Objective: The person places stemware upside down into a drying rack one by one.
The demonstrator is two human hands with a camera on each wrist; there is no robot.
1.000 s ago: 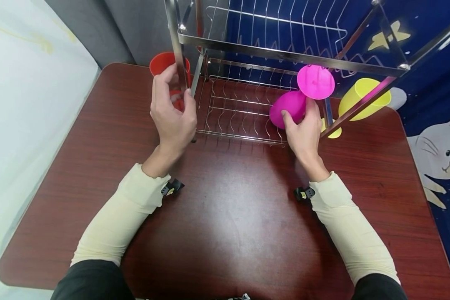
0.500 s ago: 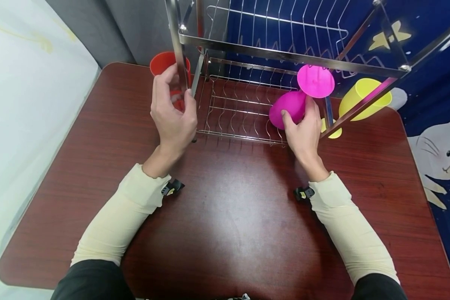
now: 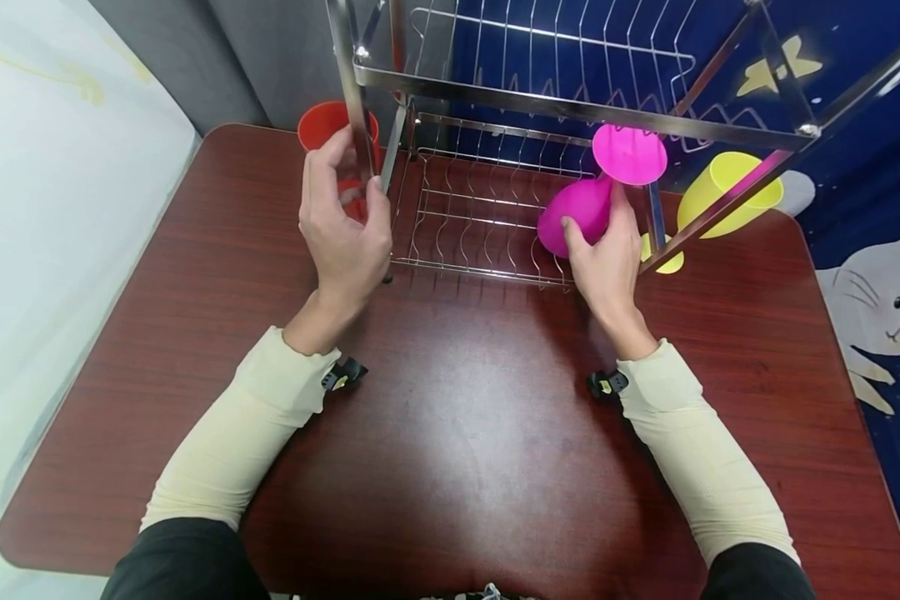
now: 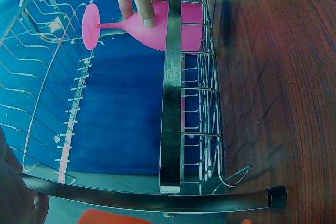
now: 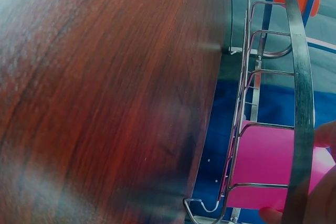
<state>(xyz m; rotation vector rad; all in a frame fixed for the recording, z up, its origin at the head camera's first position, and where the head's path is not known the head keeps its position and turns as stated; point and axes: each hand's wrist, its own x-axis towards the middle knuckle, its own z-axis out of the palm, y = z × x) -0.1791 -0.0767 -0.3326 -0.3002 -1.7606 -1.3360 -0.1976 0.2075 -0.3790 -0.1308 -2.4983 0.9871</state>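
Observation:
A pink plastic goblet [image 3: 573, 218] stands upside down in the lower tier of a metal dish rack [image 3: 525, 102], its round foot just below the upper tier. My right hand [image 3: 607, 262] holds its bowl, thumb on the near side and fingers at the far side. The left wrist view also shows the goblet [image 4: 149, 31] behind the rack's front bar, with fingers on its bowl. In the right wrist view, the goblet's bowl [image 5: 262, 156] sits behind the wires. My left hand [image 3: 347, 229] grips the rack's left front post between thumb and fingers.
A red goblet [image 3: 322, 123] stands on the table left of the rack, partly hidden by the left hand and post. Upright at the right is a yellow goblet [image 3: 708, 204], partly behind the rack's right post. The dark red wooden table [image 3: 465, 433] extends in front.
The pink goblet's foot has tipped slightly toward the back, the right index finger moving with it. My left hand keeps its place on the rack post.

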